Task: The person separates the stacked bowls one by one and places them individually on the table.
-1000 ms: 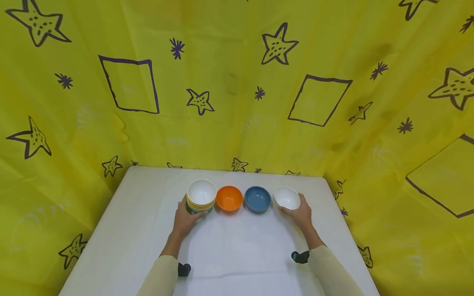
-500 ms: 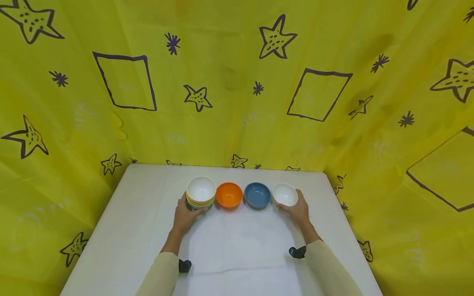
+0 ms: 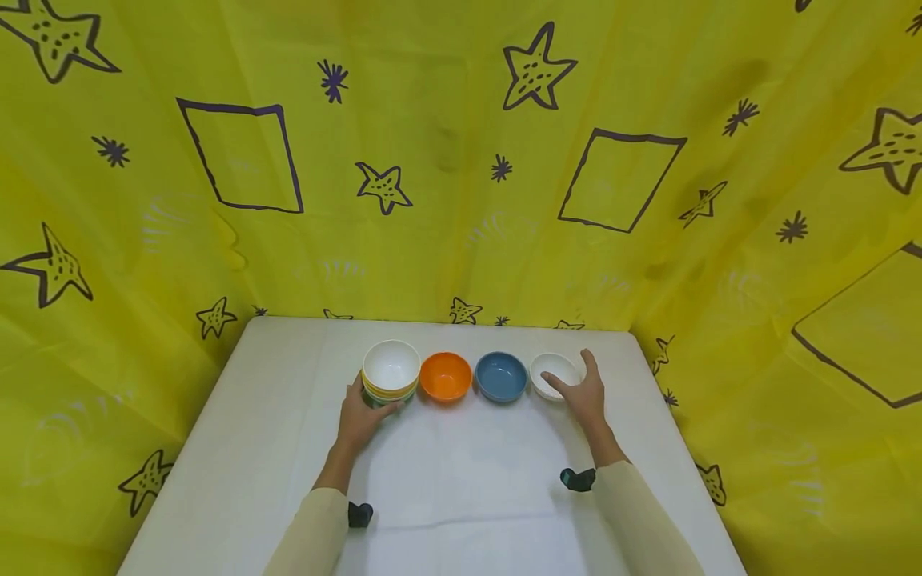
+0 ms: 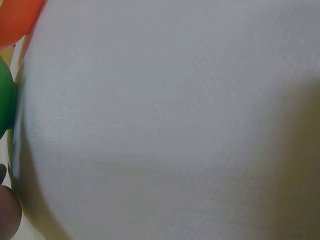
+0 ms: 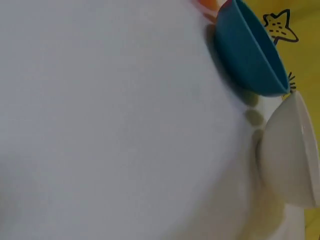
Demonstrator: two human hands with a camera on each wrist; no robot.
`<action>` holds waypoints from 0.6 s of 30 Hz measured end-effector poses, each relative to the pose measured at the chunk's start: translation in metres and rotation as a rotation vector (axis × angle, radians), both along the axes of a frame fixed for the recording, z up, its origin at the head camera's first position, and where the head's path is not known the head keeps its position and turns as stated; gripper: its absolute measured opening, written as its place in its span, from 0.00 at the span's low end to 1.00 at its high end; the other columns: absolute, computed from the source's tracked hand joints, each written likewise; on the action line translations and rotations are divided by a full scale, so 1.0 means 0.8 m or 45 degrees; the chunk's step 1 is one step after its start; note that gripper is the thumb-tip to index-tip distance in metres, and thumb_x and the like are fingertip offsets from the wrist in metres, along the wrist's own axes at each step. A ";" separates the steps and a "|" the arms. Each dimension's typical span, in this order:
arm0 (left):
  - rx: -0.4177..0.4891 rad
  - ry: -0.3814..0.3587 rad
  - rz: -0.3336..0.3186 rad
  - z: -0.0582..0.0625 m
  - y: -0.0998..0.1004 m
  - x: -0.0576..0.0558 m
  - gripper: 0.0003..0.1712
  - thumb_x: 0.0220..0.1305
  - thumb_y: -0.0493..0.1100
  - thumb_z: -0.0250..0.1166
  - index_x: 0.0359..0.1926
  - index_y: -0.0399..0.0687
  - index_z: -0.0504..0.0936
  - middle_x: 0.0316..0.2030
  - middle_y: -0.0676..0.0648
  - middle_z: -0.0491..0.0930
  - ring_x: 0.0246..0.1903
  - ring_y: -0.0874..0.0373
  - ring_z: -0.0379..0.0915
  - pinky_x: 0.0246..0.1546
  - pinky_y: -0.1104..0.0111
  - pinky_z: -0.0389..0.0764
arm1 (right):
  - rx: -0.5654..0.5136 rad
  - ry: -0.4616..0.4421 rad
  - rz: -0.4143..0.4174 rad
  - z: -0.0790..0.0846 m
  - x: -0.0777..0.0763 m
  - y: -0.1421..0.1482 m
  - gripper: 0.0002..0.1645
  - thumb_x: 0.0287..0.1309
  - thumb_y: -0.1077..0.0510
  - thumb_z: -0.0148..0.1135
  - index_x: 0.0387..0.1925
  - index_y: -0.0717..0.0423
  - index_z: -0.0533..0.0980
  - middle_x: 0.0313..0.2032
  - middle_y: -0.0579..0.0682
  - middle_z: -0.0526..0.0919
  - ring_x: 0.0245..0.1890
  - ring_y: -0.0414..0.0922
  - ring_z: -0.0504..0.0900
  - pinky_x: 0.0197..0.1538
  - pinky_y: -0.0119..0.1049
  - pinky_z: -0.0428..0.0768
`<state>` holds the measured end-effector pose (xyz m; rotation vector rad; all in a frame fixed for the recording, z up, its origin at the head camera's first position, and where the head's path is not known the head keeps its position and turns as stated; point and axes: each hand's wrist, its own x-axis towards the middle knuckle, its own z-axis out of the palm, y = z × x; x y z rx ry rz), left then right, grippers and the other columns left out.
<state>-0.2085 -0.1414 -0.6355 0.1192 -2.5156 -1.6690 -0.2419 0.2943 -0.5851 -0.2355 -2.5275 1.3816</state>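
Four would be too exact, so: several bowls form a row along the back of the table. At the left end, my left hand (image 3: pixel 362 420) grips a stack of nested bowls (image 3: pixel 390 382), white on top with yellow and green below. Beside it stand an orange bowl (image 3: pixel 446 378) and a blue bowl (image 3: pixel 501 377). My right hand (image 3: pixel 585 394) is spread over the near right side of a white bowl (image 3: pixel 553 370), thumb above it, holding nothing. The right wrist view shows that white bowl (image 5: pixel 285 150) upright on the table. A green bowl (image 4: pixel 6 97) edges into the left wrist view.
A white cloth covers the table (image 3: pixel 446 472). Yellow curtains (image 3: pixel 432 264) with drawn stars hang behind and at both sides. Dark devices (image 3: pixel 579 479) sit at the wrists.
My right hand has let go of the white bowl and lifted, its fingers spreading. That bowl has shifted slightly left, closer to the blue one. My left hand stays on the stack.
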 end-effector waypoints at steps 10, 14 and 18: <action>-0.001 0.018 -0.005 0.002 -0.002 -0.003 0.64 0.50 0.49 0.86 0.80 0.41 0.58 0.74 0.36 0.67 0.75 0.40 0.59 0.78 0.44 0.55 | -0.030 0.116 0.179 0.045 -0.035 -0.084 0.62 0.55 0.47 0.82 0.81 0.59 0.57 0.79 0.58 0.60 0.80 0.56 0.54 0.80 0.58 0.54; -0.004 0.025 -0.019 0.004 -0.004 -0.004 0.64 0.50 0.47 0.86 0.80 0.40 0.58 0.75 0.36 0.67 0.76 0.40 0.57 0.80 0.47 0.47 | 0.024 0.098 0.330 0.062 -0.047 -0.135 0.62 0.54 0.43 0.81 0.81 0.55 0.57 0.79 0.56 0.62 0.79 0.57 0.58 0.78 0.62 0.58; -0.005 0.023 -0.043 0.007 -0.006 -0.003 0.64 0.50 0.47 0.86 0.81 0.38 0.57 0.75 0.35 0.65 0.77 0.40 0.56 0.81 0.49 0.39 | 0.052 0.086 0.527 0.073 -0.054 -0.186 0.64 0.52 0.43 0.82 0.81 0.57 0.57 0.79 0.58 0.61 0.78 0.58 0.59 0.76 0.64 0.61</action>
